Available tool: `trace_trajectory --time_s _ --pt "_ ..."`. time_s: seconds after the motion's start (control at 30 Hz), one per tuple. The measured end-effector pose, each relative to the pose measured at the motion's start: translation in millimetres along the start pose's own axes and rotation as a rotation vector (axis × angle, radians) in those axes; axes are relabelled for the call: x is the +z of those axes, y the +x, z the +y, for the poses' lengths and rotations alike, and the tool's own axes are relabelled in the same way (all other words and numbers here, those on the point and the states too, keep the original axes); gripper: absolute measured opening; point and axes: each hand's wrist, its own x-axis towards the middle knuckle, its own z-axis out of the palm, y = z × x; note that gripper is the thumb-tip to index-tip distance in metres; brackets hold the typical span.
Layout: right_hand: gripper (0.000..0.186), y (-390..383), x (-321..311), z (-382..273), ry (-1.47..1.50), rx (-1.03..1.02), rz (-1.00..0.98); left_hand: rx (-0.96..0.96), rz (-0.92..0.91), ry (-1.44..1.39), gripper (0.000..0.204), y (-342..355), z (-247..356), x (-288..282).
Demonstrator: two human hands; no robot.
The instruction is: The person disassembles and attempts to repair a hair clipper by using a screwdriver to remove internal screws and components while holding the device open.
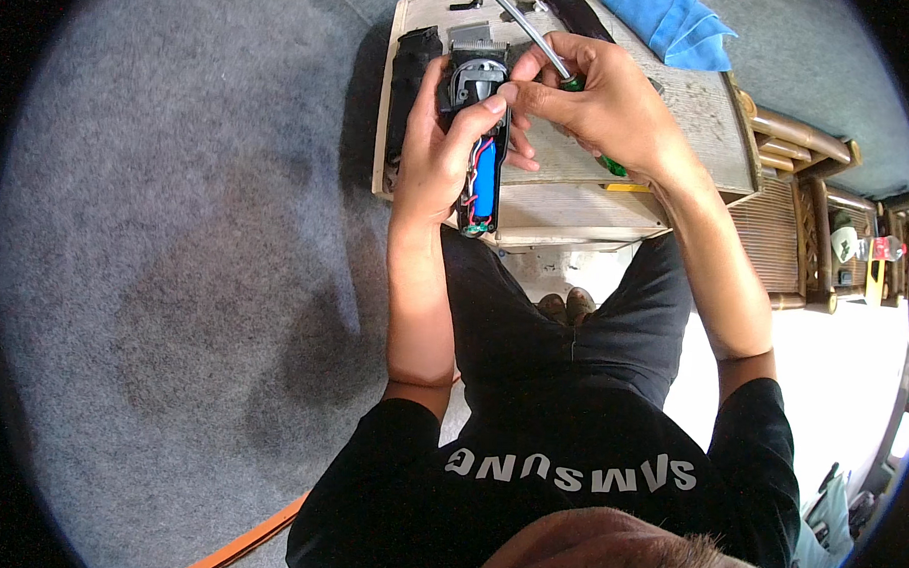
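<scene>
My left hand [441,148] is wrapped round an opened hair clipper [478,90], its blade end pointing away from me. Inside the uncovered body a blue battery [486,185] and thin red, pink and white wires show. My right hand [596,104] has a screwdriver [528,28] with a green handle tucked in its grip, the metal shaft slanting up to the left. The thumb and forefinger of that hand meet at the clipper's right side, near my left thumb; whether they pinch a small part there is hidden.
The clipper is above a small wooden table [660,121]. A black casing [413,82] lies along its left edge, a dark elongated piece [579,13] at the back, and a blue cloth [672,29] at the back right. Bamboo furniture [777,230] stands to the right.
</scene>
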Motion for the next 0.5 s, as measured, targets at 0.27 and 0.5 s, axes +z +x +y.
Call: trace_trajectory --time_s 0.27,0.5 --pt "0.024 -7 -1 -7 0.222 0.192 -0.144 -0.014 -0.036 -0.028 0.038 4 -6 -9" --pt "0.028 -32 -26 -18 0.612 0.384 0.102 -0.017 -0.029 -0.054 0.035 5 -6 -8"
